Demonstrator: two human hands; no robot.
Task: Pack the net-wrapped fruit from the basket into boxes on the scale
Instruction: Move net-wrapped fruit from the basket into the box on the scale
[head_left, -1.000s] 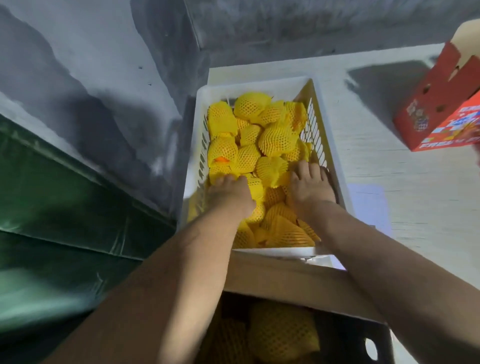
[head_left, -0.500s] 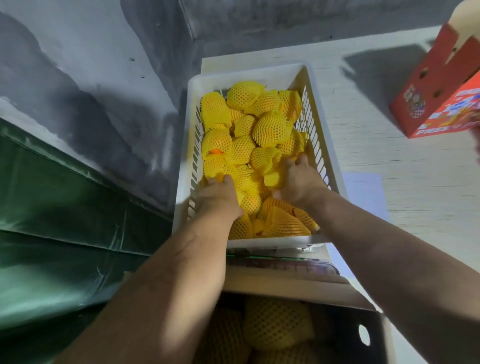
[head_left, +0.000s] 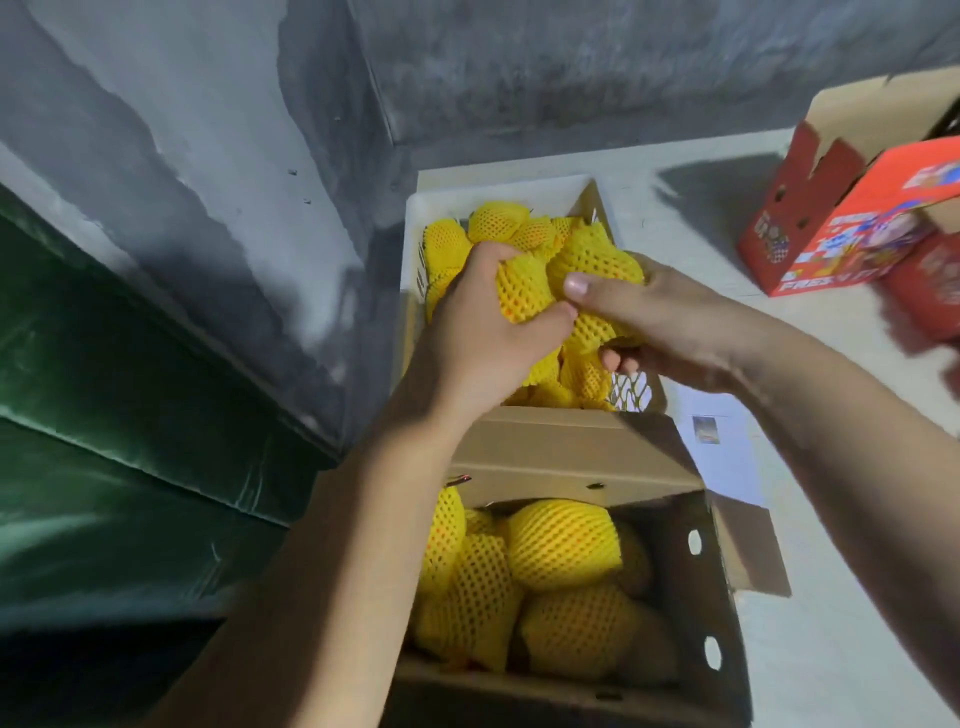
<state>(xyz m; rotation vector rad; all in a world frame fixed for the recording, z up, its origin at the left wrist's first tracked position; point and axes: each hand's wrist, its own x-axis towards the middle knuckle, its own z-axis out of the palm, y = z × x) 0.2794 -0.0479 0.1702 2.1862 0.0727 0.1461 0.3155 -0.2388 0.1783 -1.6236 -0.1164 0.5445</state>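
Above the white basket, two net-wrapped fruits are lifted clear of the heap. The left hand is curled round one fruit, its grip clamped on the yellow foam net with the thumb pressed along the lower side. The right hand holds a second, larger fruit just beside it, thumb on top and fingers curled underneath, so this grip too is closed on its load. The two fruits touch, or very nearly so.

More wrapped fruit lies in the basket behind and beneath the hands, so the supply is far from spent. Nearer the person stands an open cardboard box, its far flap raised between basket and box, and several netted fruits already lie inside (the scale itself is hidden, presumably under the box). It looks partly filled, with darker room left on its right side.

The step in hand, as I judge it, is the carry: both fruits are picked and need bringing back over the flap into the box. The next move calls for lifting them high enough to clear that flap, then setting them into the open space at the right without crushing the nets or wedging them on top of those already packed.

Further out on the pale tabletop sit red printed cartons at the right, one with its top open.
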